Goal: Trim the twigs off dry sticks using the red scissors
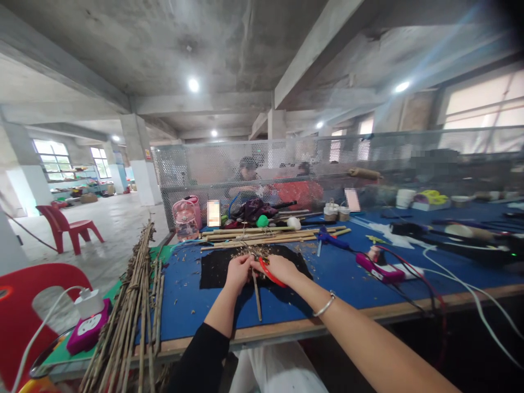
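Observation:
Over a black cloth (210,270) on the blue table, my left hand (238,271) is closed around a thin bamboo-like stick (257,300). The stick's lower end points toward the table's front edge. My right hand (280,267) grips red-handled scissors (270,274) close beside the left fingers. The blades are mostly hidden by the hands, so I cannot tell whether they touch the stick. Small brown chips and trimmings (235,251) lie scattered on the cloth around both hands.
Long bamboo sticks (278,234) lie behind the cloth. A tied bundle of dry stems (133,295) leans over the left edge. A blue glue gun (333,240), a magenta power strip (379,267) and cables are on the right. A mesh partition (213,169) stands behind, people beyond it.

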The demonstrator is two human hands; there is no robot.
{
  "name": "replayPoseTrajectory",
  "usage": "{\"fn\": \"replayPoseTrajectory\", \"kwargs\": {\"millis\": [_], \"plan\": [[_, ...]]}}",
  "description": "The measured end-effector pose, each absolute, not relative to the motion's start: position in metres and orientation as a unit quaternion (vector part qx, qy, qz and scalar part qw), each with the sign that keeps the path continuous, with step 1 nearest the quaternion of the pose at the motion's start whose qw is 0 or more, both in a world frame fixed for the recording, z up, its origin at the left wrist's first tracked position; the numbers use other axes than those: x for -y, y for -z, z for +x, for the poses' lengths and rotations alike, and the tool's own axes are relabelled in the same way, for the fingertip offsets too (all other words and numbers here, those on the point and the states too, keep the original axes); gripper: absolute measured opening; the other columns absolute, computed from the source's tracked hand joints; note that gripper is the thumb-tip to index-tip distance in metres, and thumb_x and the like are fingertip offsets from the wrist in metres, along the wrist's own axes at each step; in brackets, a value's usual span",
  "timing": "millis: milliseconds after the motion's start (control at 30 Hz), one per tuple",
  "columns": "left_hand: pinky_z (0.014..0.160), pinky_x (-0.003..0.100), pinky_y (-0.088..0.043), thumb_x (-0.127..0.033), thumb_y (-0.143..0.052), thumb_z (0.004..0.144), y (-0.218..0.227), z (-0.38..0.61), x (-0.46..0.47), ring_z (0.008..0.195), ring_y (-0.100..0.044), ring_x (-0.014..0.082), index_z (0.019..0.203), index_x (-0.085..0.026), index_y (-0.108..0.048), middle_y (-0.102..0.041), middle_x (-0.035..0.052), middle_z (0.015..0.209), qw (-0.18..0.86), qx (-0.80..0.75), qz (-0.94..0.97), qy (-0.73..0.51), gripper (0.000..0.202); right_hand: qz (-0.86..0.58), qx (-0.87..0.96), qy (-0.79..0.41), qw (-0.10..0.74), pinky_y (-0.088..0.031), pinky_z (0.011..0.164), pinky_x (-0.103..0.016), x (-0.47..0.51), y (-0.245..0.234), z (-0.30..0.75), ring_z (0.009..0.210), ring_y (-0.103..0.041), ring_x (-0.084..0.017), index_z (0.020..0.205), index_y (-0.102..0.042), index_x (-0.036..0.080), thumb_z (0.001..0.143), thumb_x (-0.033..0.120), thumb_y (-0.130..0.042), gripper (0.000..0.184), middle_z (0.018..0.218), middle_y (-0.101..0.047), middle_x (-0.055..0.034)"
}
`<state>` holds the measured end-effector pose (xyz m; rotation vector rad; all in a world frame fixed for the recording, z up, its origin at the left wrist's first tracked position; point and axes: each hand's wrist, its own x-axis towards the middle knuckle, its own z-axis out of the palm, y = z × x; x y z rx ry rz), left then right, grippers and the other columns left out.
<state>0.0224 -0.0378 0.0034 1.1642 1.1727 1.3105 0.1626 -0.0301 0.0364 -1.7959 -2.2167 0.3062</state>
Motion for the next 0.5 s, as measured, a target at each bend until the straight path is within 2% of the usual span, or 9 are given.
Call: {"fn": "replayPoseTrajectory", "kwargs": {"millis": [133, 367, 500], "plan": [[0.032, 0.016, -0.027, -0.038, -0.059, 0.073, -0.0015, 0.0229, 0.0377, 0.041, -0.053, 0.0109, 0.085, -0.013, -0.067, -0.057, 0.0009, 0.049, 0.491, -0.475, 0.500, -0.532, 0.029, -0.598, 0.779, -0.124, 0.143, -0.047, 0.070, -0.031, 0.0295, -0.0340, 0.1597, 0.086, -0.064, -0.025, 0.092, -0.067, 0.023, 0.070, 0.076, -0.035, 0.066, 0.093, -0.068, -0.0103], [0.032, 0.015, -0.025, -0.035, -0.057, 0.076, -0.0056, 0.0238, 0.0391, 0.044, -0.057, 0.0113, 0.090, -0.012, -0.065, -0.060, 0.0023, 0.057, 0.501, -0.488, 0.475, -0.535, 0.028, -0.618, 0.753, -0.163, 0.157, -0.044, 0.061, -0.026, 0.0266, -0.0312, 0.1585, 0.079, -0.064, -0.024, 0.084, -0.070, 0.017, 0.070, 0.077, -0.036, 0.071, 0.086, -0.068, -0.0139], [0.032, 0.015, -0.026, -0.036, -0.055, 0.077, -0.0087, 0.0245, 0.0404, 0.044, -0.056, 0.0106, 0.096, -0.014, -0.064, -0.060, 0.0007, 0.058, 0.508, -0.486, 0.452, -0.550, 0.030, -0.599, 0.765, -0.161, 0.173, -0.043, 0.064, -0.025, 0.0245, -0.0288, 0.1625, 0.079, -0.063, -0.023, 0.084, -0.070, 0.019, 0.072, 0.073, -0.038, 0.063, 0.085, -0.069, -0.0103]]}}
